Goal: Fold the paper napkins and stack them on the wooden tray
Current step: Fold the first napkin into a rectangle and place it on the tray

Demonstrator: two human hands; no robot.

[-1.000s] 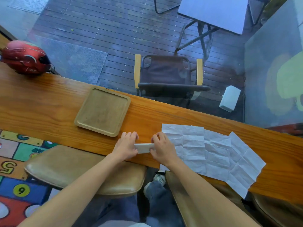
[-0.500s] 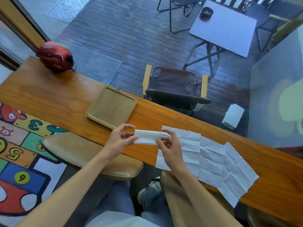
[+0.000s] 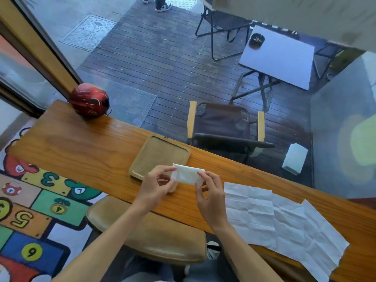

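A folded white napkin (image 3: 187,175) is held above the wooden counter, just right of the wooden tray's near corner. My left hand (image 3: 155,186) pinches its left end and my right hand (image 3: 211,197) pinches its right end. The wooden tray (image 3: 142,159) lies on the counter with nothing on it, beyond my left hand. Unfolded, creased white napkins (image 3: 284,226) lie overlapping on the counter to the right of my right hand.
A red helmet (image 3: 89,100) sits at the counter's far left corner. The long wooden counter (image 3: 81,147) runs against a window. Two tan stool seats (image 3: 150,235) stand under its near edge. Outside are a chair and a table.
The folded napkin has been lifted off the counter's near edge and carried up and left toward the tray, held by both hands. The view has tilted up.
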